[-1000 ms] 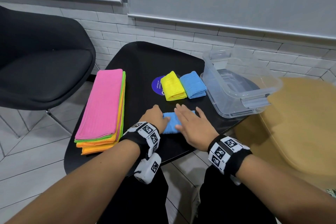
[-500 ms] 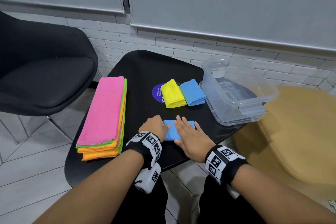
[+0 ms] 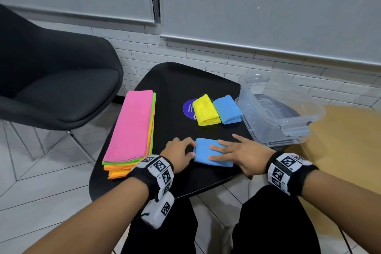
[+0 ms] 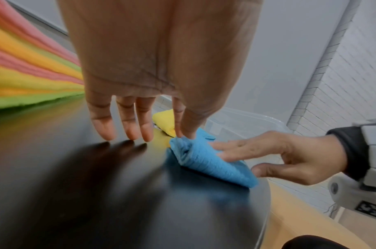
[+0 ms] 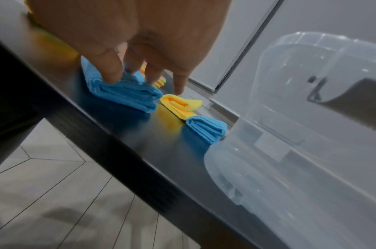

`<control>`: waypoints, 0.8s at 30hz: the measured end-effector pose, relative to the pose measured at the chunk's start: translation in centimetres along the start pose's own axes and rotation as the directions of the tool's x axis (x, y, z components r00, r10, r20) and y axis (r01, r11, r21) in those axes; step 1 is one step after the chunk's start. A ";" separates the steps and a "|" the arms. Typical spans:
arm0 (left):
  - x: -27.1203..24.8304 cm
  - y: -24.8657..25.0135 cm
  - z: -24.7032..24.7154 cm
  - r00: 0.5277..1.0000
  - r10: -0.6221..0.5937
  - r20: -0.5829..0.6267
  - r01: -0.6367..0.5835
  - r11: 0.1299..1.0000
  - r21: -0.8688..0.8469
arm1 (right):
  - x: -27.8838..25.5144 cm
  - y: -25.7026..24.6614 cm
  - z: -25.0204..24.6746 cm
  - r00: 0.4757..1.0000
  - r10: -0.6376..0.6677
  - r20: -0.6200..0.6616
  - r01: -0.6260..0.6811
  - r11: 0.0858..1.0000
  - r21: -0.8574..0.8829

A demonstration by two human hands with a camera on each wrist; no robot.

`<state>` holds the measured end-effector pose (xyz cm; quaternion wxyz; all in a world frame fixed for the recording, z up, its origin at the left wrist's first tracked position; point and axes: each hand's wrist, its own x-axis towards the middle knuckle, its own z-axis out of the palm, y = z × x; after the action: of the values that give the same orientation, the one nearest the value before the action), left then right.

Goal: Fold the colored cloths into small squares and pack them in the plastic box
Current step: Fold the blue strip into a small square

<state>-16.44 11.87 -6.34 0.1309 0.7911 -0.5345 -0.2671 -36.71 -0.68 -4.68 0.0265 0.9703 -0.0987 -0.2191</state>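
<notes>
At the far left stands a black chair (image 3: 51,80) on the tiled floor, beside the black table (image 3: 175,80). On the table's left side lies a stack of long flat cloths (image 3: 132,128), pink on top with green and orange layers under it. Near the front edge, the left hand (image 3: 178,153) pinches the left end of a folded blue cloth (image 3: 206,151) between thumb and forefinger, while its other three fingers (image 4: 127,124) point down at the tabletop, apart from the cloth. The right hand (image 3: 245,151) lies on the same blue cloth with fingers straight and spread, pressing it flat against the table; the thumb sits just off the cloth's near edge. Farther back, a folded yellow cloth (image 3: 206,110) partly covers a round blue sticker (image 3: 188,109), and a second folded blue cloth (image 3: 227,109) lies touching the yellow one on its right. Just beside that one, at the table's right edge, sits the clear plastic box (image 3: 309,117) with no cloths in it.
</notes>
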 end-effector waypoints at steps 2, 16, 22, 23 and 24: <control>-0.3 -0.1 -0.2 0.999 -0.041 -0.018 0.042 0.996 0.080 | 0.4 -0.2 0.4 1.000 0.008 -0.006 -0.007 1.000 0.031; -0.8 -1.3 0.8 0.986 -0.159 -0.052 0.167 0.955 0.244 | 9.5 -3.5 -2.8 0.967 0.198 -0.162 -0.215 0.972 -0.092; -0.3 -1.4 -0.1 0.987 -0.153 0.051 0.134 0.953 0.272 | 16.0 -3.1 -5.4 0.939 0.314 -0.140 -0.335 0.928 -0.164; -0.1 -1.6 -0.1 0.984 -0.163 0.068 0.140 0.954 0.264 | 16.8 -3.0 -5.7 0.933 0.333 -0.137 -0.353 0.922 -0.160; 0.1 -1.8 -0.2 0.983 -0.167 0.083 0.140 0.955 0.262 | 17.4 -2.8 -6.0 0.928 0.348 -0.133 -0.366 0.918 -0.152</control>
<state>-14.94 12.47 -7.09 -0.0210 0.8255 -0.5074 -0.2463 -18.20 -1.39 -6.85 0.1559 0.9399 -0.2529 -0.1682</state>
